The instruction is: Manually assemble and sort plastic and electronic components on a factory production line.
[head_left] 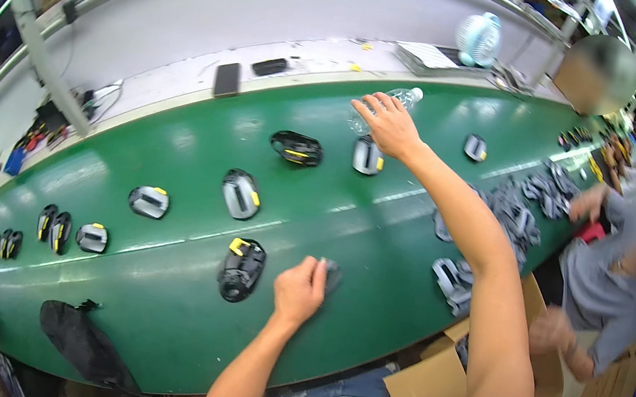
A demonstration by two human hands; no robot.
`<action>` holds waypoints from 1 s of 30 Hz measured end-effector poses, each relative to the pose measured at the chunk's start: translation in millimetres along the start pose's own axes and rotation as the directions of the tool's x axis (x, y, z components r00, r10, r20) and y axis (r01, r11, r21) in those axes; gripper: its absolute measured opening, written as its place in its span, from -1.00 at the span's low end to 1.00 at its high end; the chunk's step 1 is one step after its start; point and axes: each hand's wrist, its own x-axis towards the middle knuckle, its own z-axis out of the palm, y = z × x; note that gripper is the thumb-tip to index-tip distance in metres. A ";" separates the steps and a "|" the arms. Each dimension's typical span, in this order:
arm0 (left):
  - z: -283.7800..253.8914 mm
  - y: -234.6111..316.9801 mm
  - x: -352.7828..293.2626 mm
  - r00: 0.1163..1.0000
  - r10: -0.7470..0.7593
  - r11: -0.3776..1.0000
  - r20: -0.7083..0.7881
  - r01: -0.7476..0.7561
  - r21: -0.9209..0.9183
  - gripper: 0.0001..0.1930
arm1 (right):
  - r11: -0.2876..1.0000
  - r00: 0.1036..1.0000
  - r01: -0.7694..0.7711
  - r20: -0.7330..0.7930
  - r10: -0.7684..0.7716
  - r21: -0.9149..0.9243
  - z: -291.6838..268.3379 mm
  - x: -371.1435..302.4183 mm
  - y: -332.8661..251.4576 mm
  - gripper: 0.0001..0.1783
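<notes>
My right hand point(386, 124) reaches across the green table, its fingers curled over a clear plastic bottle point(356, 124) with a white cap, which lies tilted on its side. Just below that hand is a grey and black oval part point(367, 156) with a yellow tab. Closer to me, my left hand point(299, 289) is closed at the table surface. A small dark grey piece point(333, 274) shows beside its fingertips, blurred; its kind I cannot make out. Left of this hand rests a black oval part point(242, 270) with a yellow clip.
Similar oval parts point(240, 194) lie along the green table point(177, 301). Grey pieces point(510, 216) are heaped at the right. A black pouch point(83, 340) is at the near left, a cardboard box point(430, 383) beside me. A light blue fan point(478, 39) stands behind; co-workers point(604, 285) sit at the right.
</notes>
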 end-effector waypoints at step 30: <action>-2.0 3.3 0.8 0.970 -0.167 0.929 -0.179 0.094 -0.358 -0.83 | -0.264 0.884 -0.441 0.466 0.039 0.858 -48.9 -35.9 -140.4 -0.66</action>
